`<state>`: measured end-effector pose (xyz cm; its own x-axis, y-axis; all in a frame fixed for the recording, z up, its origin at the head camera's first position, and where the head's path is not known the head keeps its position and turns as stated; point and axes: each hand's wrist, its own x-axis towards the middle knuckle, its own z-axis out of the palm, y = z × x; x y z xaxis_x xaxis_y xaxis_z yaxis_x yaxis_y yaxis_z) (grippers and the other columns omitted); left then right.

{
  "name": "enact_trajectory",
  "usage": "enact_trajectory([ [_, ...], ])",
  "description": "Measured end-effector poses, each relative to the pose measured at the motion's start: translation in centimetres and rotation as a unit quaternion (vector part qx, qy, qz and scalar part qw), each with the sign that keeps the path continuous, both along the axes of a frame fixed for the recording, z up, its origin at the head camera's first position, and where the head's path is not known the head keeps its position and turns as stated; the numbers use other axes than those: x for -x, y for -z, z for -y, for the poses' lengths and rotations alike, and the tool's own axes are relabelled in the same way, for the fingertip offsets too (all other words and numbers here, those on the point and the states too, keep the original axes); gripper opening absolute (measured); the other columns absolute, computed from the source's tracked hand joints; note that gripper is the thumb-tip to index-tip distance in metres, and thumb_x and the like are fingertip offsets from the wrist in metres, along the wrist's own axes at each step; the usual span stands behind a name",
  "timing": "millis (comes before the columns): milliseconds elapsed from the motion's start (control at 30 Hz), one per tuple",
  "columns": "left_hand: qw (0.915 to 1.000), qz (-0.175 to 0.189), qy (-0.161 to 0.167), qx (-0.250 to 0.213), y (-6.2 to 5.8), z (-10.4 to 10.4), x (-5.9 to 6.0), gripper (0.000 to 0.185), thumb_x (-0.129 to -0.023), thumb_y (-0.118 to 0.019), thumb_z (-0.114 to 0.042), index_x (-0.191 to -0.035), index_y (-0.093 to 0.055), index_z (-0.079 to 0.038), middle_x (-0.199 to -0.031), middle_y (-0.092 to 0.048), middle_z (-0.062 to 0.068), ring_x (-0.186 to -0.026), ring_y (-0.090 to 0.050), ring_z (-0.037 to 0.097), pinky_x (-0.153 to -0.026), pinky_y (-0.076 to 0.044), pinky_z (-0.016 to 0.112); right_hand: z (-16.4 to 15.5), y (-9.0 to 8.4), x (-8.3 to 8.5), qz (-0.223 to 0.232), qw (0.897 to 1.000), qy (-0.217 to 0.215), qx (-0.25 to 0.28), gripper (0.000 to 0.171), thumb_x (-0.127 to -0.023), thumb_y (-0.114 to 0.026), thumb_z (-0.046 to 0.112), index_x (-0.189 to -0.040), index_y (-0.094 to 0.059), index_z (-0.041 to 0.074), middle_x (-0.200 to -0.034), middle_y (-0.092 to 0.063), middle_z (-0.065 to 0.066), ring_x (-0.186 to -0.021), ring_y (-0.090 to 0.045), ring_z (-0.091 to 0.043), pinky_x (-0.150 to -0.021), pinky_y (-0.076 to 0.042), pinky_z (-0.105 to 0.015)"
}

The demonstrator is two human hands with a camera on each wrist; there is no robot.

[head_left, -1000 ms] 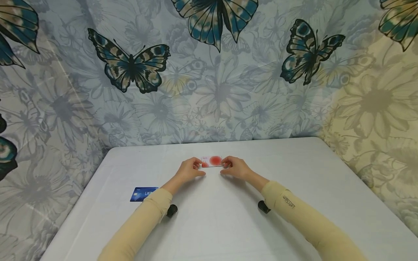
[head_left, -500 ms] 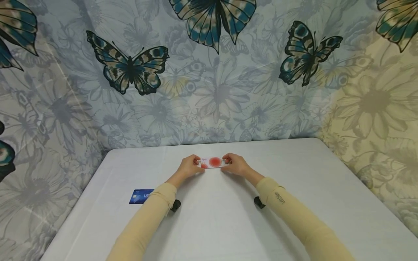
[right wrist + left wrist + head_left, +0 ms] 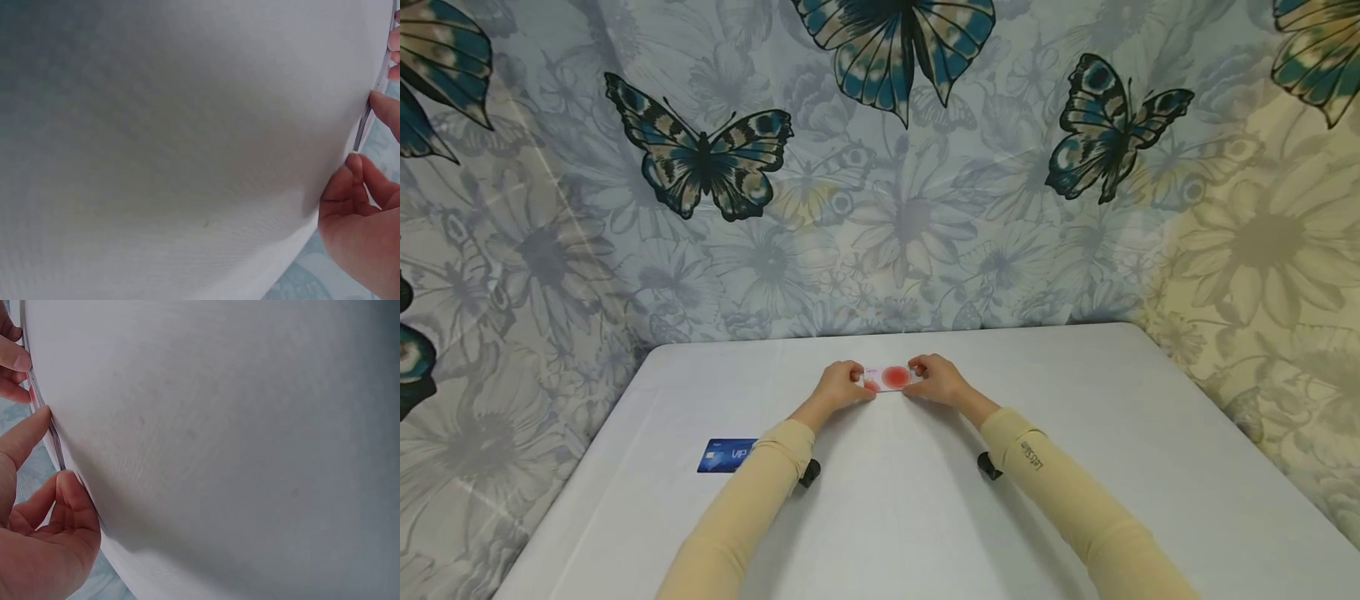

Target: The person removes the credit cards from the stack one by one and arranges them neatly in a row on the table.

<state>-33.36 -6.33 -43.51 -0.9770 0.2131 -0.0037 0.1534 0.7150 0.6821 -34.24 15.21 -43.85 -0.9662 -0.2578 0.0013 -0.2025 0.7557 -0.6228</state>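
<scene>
Both ends of the small white card with red circles [image 3: 887, 377] are covered by the fingers of the left hand [image 3: 838, 387] and the right hand [image 3: 938, 381], so how each grip closes on it cannot be told. Its print is too small to read. In the left wrist view the card [image 3: 55, 439] shows only as a thin edge, and that hand [image 3: 37, 544] is cut off by the picture's left and bottom edges. In the right wrist view the right hand [image 3: 365, 219] is likewise cut off at the right edge. Left of the left grip, the blue card [image 3: 724, 456] is partly hidden behind the left sleeve [image 3: 752, 500].
</scene>
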Motion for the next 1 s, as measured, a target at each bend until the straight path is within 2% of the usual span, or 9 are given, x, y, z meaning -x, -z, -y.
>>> enact_trajectory([
  [200,0.9999,-0.001,-0.007,-0.012,0.13,-0.09,0.05,0.046,-0.080,-0.080,-0.015,-0.117,-0.062,0.004,-0.098,-0.059,0.009,-0.090,-0.051,0.021,-0.085,-0.045,0.035,-0.14,0.19,0.12,-0.017,1.000,-0.013,-0.005,0.050,-0.081,-0.077,0.019,-0.123,-0.061,-0.003,-0.097,-0.058,-0.009,-0.090,-0.050,-0.023,-0.084,-0.042,-0.036],
  [533,0.9997,-0.005,-0.016,-0.019,0.63,-0.11,0.08,0.043,-0.082,-0.079,-0.016,-0.117,-0.063,0.003,-0.098,-0.060,0.009,-0.090,-0.052,0.021,-0.086,-0.045,0.036,-0.47,0.51,0.14,-0.039,0.998,-0.040,-0.009,0.048,-0.084,-0.076,0.018,-0.122,-0.061,-0.006,-0.095,-0.058,-0.009,-0.082,-0.048,-0.020,-0.077,-0.042,-0.032],
  [1000,0.9988,-0.012,-0.019,-0.044,0.79,-0.14,0.14,0.046,-0.082,-0.080,-0.016,-0.119,-0.063,0.004,-0.100,-0.063,0.009,-0.093,-0.056,0.023,-0.087,-0.047,0.037,-0.50,0.44,-0.23,-0.066,0.997,-0.048,-0.004,0.047,-0.085,-0.075,0.017,-0.124,-0.060,-0.006,-0.094,-0.060,-0.008,-0.082,-0.052,-0.019,-0.077,-0.044,-0.034],
])
